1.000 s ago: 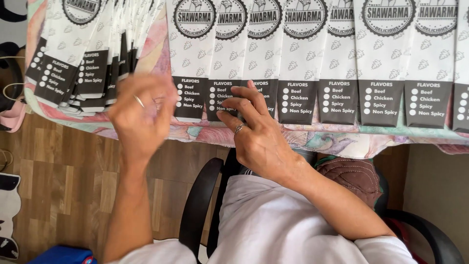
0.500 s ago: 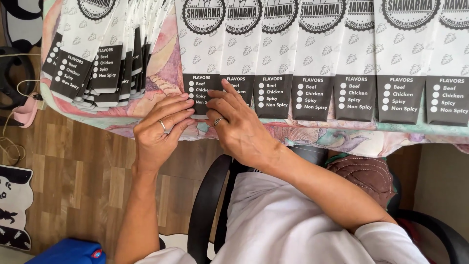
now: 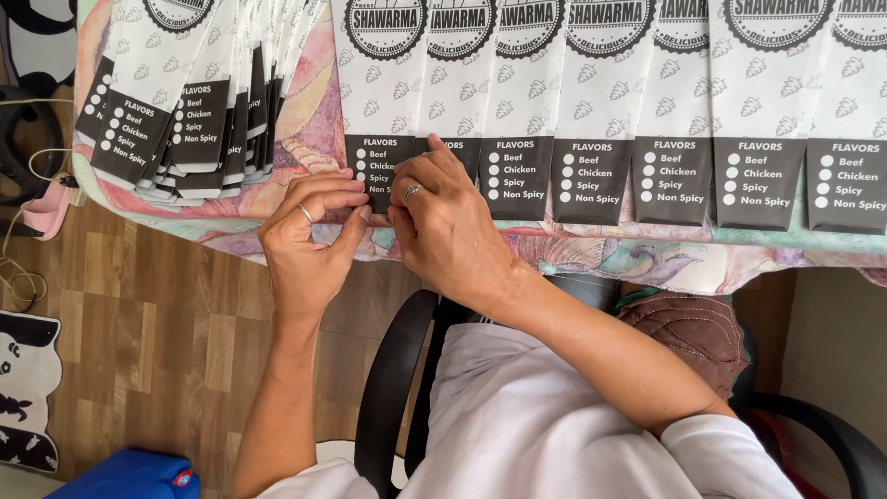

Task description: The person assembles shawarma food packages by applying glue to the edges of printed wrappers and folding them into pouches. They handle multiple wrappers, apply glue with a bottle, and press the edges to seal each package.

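Hands, left (image 3: 309,236) and right (image 3: 443,217), pinch the bottom edge of the leftmost sleeve (image 3: 381,102) in the desk (image 3: 591,259) row; a finished-looking stack (image 3: 185,102) lies left, six sleeves (image 3: 679,111) apparently pending.

Single head view, looking steeply down, close. Table edge (image 3: 591,254) runs across the top; lap, chair (image 3: 393,388) and floor (image 3: 157,342) fill the lower frame.

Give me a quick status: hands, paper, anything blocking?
Left hand and right hand pinching leftmost paper sleeve at bottom edge. Nothing blocking.
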